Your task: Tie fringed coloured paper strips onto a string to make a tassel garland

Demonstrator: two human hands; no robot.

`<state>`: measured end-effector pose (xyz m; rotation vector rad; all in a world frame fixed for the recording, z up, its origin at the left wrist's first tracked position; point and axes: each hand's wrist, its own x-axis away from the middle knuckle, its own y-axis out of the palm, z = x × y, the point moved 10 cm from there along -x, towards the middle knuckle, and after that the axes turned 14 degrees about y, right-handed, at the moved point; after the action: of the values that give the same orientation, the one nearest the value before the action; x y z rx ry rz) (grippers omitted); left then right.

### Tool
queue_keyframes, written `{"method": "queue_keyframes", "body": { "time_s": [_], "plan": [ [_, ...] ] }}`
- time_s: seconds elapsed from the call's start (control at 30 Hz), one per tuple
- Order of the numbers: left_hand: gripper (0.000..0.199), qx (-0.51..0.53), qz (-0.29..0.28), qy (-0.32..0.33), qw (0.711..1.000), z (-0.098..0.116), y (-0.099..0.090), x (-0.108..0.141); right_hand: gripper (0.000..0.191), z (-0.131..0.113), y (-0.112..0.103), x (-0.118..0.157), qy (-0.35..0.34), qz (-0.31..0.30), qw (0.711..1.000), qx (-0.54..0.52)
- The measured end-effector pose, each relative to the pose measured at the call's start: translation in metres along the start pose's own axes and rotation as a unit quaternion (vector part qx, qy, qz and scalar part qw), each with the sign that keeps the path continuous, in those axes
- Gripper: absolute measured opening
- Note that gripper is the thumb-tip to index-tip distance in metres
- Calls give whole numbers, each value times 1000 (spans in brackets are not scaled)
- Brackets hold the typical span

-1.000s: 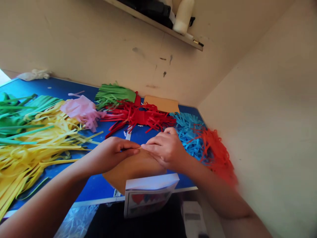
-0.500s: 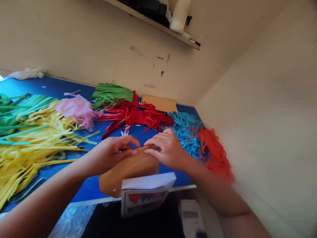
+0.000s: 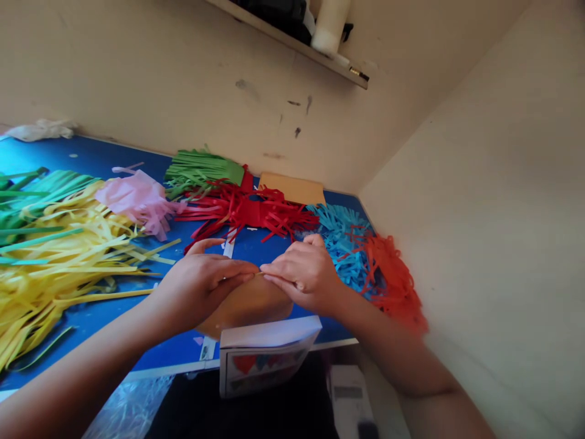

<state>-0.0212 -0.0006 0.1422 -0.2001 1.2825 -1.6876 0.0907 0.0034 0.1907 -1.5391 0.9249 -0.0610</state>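
A tan paper sheet (image 3: 249, 308) hangs from my fingers above the near edge of the blue table, its top edge pinched at the middle. My left hand (image 3: 201, 283) grips that edge between thumb and fingers from the left. On the right, my right hand (image 3: 307, 272) pinches the same edge, its fingertips almost touching those of the left. Just below the paper stands a white box (image 3: 269, 360) with a coloured picture on its front; it covers part of the view there.
Fringed strips lie across the blue table (image 3: 192, 356): yellow (image 3: 91, 256), pink (image 3: 134, 198), green (image 3: 205, 167), red (image 3: 251, 210), blue (image 3: 342, 235) and orange (image 3: 395, 283). A folded tan sheet (image 3: 292, 188) rests by the wall. Overhead, a shelf (image 3: 283, 42) holds a white bottle (image 3: 329, 27).
The fingers of my left hand have closed together on the paper's edge, and the hands have come closer. Less of the sheet shows at lower left. The view has shifted slightly.
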Motion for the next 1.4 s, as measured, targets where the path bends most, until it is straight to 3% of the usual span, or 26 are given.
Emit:
{"method": "queue_keyframes", "body": {
  "time_s": [0.3, 0.5, 0.6, 0.7, 0.8, 0.9, 0.97, 1.1, 1.4],
  "plan": [
    [40, 81, -24, -42, 996, -4, 6, 0, 16, -18, -4, 26, -147, 71, 976, 144],
    [37, 96, -33, -41, 994, -4, 9, -3, 18, -30, -8, 30, -181, 70, 974, 113],
    [36, 92, -27, -44, 994, -8, 7, -1, 14, -17, -17, 28, -120, 49, 992, 9],
    [36, 97, -15, -61, 993, -13, 3, 2, 9, 27, -27, 22, 31, 28, 980, -195],
    [35, 100, -11, -76, 992, -15, 2, 3, 37, 60, -22, 21, 137, 29, 933, -332],
    [36, 83, -29, -58, 994, -11, 6, -1, 72, 62, 8, 18, 187, -45, 917, -348],
    [37, 58, -35, -29, 997, -6, 8, -4, 78, 63, 20, 19, 218, -52, 914, -337],
    [37, 11, -17, -18, 1000, -6, 3, -2, 84, 59, 23, 24, 209, -44, 922, -322],
    [29, 74, 0, -37, 997, -8, -1, 2, 88, 54, 10, 31, 205, -26, 915, -346]
  ]
}}
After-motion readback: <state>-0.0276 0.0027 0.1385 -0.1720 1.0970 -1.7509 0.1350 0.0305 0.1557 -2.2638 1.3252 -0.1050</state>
